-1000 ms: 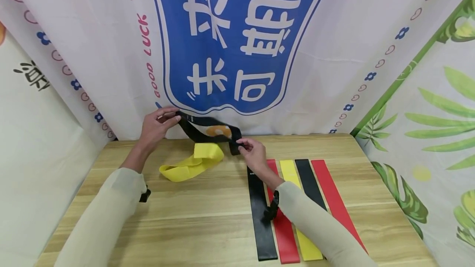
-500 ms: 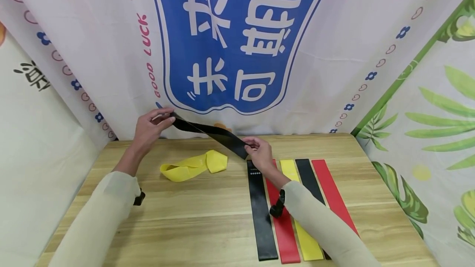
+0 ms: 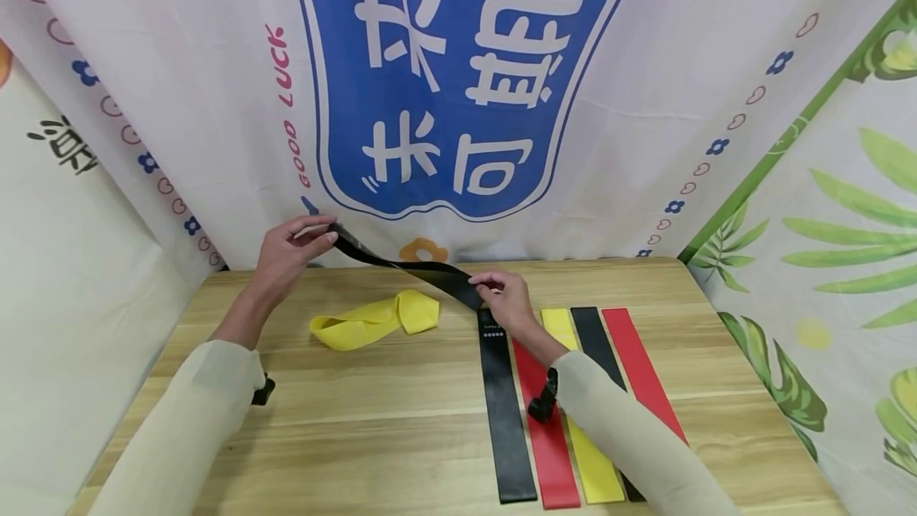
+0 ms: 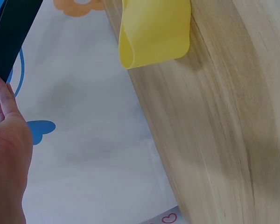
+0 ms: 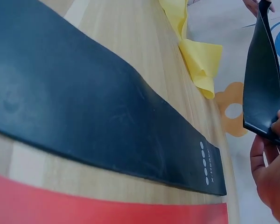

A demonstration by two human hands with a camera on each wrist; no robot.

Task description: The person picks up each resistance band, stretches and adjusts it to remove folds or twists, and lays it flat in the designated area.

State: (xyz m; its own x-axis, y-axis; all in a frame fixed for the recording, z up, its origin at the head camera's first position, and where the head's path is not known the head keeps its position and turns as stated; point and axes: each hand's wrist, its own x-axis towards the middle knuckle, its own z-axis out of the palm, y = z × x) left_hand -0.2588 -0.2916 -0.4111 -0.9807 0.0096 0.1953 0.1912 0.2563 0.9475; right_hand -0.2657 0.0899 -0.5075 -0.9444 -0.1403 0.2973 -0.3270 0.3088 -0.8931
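Observation:
A black resistance loop band (image 3: 460, 285) stretches in the air between both hands, slightly twisted, near the table's back edge. My left hand (image 3: 288, 252) pinches its left end between thumb and fingers, in front of the printed curtain. At the other end, my right hand (image 3: 507, 301) pinches the band just above the top of the flat row. In the right wrist view the held band (image 5: 262, 79) hangs as a flattened loop, thumb on one side and fingers beneath. A crumpled yellow band (image 3: 418, 312) lies below it on the table.
Flat bands lie side by side at the right: black (image 3: 507, 412), red (image 3: 548, 444), yellow (image 3: 596, 472), another black (image 3: 596, 341) and another red (image 3: 645, 373). My right forearm crosses above them. The curtain (image 3: 609, 205) hangs behind the wooden table (image 3: 372, 436).
The held black band went from an opened loop to a drawn-out strip as my hands moved apart. The yellow band's right end flopped over and settled on the table.

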